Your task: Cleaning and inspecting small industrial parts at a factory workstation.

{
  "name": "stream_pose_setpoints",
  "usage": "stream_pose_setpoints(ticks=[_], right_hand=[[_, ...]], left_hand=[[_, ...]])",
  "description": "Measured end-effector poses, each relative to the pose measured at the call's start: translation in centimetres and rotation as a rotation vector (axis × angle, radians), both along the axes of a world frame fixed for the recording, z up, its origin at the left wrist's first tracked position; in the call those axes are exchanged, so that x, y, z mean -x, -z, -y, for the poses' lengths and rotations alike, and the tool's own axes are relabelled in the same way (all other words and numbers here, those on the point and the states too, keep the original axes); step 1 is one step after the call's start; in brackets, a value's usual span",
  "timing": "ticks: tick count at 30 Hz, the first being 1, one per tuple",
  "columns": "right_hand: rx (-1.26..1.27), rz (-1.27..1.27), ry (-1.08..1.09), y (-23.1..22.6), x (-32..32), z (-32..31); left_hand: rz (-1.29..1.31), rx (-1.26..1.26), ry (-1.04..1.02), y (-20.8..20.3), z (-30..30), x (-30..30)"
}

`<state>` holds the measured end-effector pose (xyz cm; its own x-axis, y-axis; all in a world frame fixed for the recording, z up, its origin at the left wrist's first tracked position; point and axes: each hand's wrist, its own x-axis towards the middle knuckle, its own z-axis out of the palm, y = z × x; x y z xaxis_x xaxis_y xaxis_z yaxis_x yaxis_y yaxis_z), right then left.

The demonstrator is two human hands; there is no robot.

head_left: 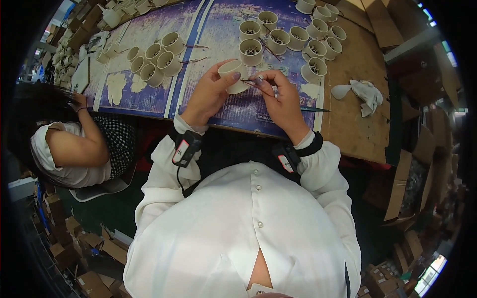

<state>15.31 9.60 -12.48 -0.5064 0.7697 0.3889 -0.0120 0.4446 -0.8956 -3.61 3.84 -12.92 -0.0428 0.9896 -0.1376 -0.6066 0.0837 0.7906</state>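
In front of me, my left hand (206, 94) is closed around a white cup-shaped housing (230, 69), tilted, with its thumb on the near side. Thin dark-red wires (248, 81) stick out of the housing's right side. Thumb and fingers of my right hand (283, 102) are pinched together on these wires, close to the housing. What lies inside the housing is hidden. Just beyond my hands stands a similar cup (251, 52) with small wire ends in it. A slim dark pointed tool (316, 109) lies at the right wrist.
Several more white cups (299, 38) stand at the far right, and another group (169, 62) at the left. A white bottle (341, 91) and crumpled cloth (368, 97) lie on brown board. At left sits another person (74, 144). An open carton (410, 184) stands right.
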Motion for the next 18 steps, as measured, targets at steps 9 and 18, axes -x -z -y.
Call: stream_pose_setpoints(ticks=[9,18], right_hand=[[0.028,0.081,-0.099,-1.1,-1.3,0.2],[-0.321,0.157,-0.065,-1.6,-1.1,1.5]], left_hand=[[-0.292,-0.159,-0.111,-0.3,0.9,-0.2],[-0.459,-0.329,-0.196,0.0,1.5,-0.9]])
